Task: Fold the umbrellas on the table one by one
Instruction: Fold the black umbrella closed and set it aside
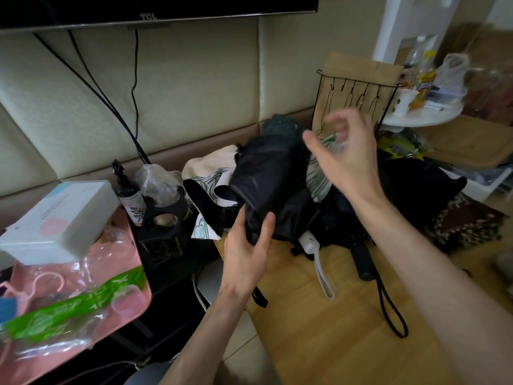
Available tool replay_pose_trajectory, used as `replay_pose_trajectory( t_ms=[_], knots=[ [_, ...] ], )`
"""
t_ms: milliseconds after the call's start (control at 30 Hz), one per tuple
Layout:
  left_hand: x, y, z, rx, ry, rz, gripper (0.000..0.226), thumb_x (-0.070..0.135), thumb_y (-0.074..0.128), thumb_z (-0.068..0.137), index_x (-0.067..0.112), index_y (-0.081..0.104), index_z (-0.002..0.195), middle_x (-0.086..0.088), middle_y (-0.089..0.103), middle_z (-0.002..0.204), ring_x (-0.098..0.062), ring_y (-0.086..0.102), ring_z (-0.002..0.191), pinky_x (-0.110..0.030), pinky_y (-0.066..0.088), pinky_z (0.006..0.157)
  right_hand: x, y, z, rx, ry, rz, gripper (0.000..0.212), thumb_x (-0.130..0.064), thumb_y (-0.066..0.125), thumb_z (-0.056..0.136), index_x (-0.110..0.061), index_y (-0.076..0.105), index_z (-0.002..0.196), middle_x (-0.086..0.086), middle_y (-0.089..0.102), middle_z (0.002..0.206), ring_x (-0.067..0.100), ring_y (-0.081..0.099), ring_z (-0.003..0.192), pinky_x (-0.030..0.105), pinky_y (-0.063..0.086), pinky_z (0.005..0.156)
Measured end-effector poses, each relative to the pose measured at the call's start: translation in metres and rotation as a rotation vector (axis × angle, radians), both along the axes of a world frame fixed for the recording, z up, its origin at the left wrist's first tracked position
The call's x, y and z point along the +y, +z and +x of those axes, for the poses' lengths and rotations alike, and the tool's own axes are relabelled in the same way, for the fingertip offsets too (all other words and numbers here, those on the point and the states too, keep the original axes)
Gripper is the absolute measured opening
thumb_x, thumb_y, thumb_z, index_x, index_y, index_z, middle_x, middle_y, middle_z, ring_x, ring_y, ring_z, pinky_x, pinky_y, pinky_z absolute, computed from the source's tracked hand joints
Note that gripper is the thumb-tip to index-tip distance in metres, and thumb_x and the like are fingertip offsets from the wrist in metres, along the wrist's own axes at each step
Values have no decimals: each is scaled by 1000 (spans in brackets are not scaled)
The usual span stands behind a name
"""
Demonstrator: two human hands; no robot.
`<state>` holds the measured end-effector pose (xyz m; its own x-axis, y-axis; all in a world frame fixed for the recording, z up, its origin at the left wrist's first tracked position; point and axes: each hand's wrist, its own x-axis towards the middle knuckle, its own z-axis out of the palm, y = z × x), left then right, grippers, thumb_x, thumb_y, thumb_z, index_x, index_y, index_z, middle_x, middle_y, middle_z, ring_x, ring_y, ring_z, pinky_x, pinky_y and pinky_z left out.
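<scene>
Black umbrella (272, 184): collapsed, canopy loose and unwrapped, held clear of the worktop (319, 315), directly above the white handle (309, 241) that lies there.

Long axis: tilted. The low end sits just left of and above the white handle, and the top cap leans away toward the wall.

Left hand (247, 245): grasping the low end, thumb laid across the fabric, just left of the white handle.

Right hand (347, 151): released, fingers loosely curled, nothing seen in it. It is blurred. It hovers well above the white handle, at the right side of the upper canopy; contact cannot be confirmed.

Judgement: the right hand is nearer the loose upper folds, so gathering them leftward falls to it.

Floral umbrella (211, 179): left of and behind the white handle. Second black umbrella (402, 190): right of it.
</scene>
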<state>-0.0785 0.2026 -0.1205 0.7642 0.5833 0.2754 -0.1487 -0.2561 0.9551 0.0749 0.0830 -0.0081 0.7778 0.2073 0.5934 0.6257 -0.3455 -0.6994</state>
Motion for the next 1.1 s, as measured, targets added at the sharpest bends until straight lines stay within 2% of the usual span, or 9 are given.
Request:
replay_pose_trajectory(
  t_ms=[133,200,300,467,633,700,833,967,1100],
  knots=[
    [-2,4,1,-70,29,-49,37,48,62,103,19,64,126,0,72,97,-31,70,93,-51,60,87,-7,-45,-33,599,145,0,62,-71,82,75,-30,60,116,-3,70,112,12,72,95,35,63,85],
    [-6,3,2,-79,2,-78,46,58,63,99,18,62,122,-17,64,97,-56,58,95,-72,51,82,-2,-50,-47,810,278,24,67,-66,82,77,-24,62,126,-2,75,114,11,77,94,34,65,85],
    [-13,2,2,-71,-42,-58,47,62,62,97,20,60,118,-5,60,84,-56,56,93,-75,49,78,9,-49,-59,921,453,154,50,-53,80,87,-25,69,126,-8,79,114,6,76,100,26,62,86],
    [-19,1,2,3,-113,-22,66,59,62,98,33,40,154,-22,65,124,-54,57,118,-71,50,97,18,-50,-67,854,408,303,29,-31,82,91,-22,75,118,-9,81,105,8,77,101,25,61,87],
    [-19,-1,-2,77,-112,-4,98,70,59,94,57,-14,159,12,65,138,-23,70,120,-60,56,100,14,-53,-64,762,350,409,19,-18,77,96,-13,75,114,-2,82,103,12,78,98,32,63,89],
    [-15,6,-9,102,113,126,94,69,52,95,40,-1,166,16,63,121,-15,71,102,-41,61,89,9,-57,-56,683,300,387,17,-16,75,97,-14,73,114,-4,81,103,9,77,98,30,62,89],
    [-26,32,-2,-86,284,381,61,43,59,101,20,41,155,5,46,132,-3,52,120,-10,42,97,0,-63,-47,550,294,232,29,-14,77,94,-17,69,122,-6,79,108,6,74,102,32,60,93],
    [-38,50,33,77,44,39,91,80,66,78,26,51,149,5,58,141,-5,58,128,-32,49,112,4,-74,-53,450,366,13,49,-35,79,85,-20,65,130,-5,76,117,8,73,110,39,61,98],
    [-21,52,39,46,48,-213,54,40,85,87,16,64,130,7,76,110,-3,74,100,-26,61,91,-3,-77,-53,377,442,-139,57,-23,82,89,-25,58,140,-13,71,127,0,67,117,20,56,95]
  ],
)
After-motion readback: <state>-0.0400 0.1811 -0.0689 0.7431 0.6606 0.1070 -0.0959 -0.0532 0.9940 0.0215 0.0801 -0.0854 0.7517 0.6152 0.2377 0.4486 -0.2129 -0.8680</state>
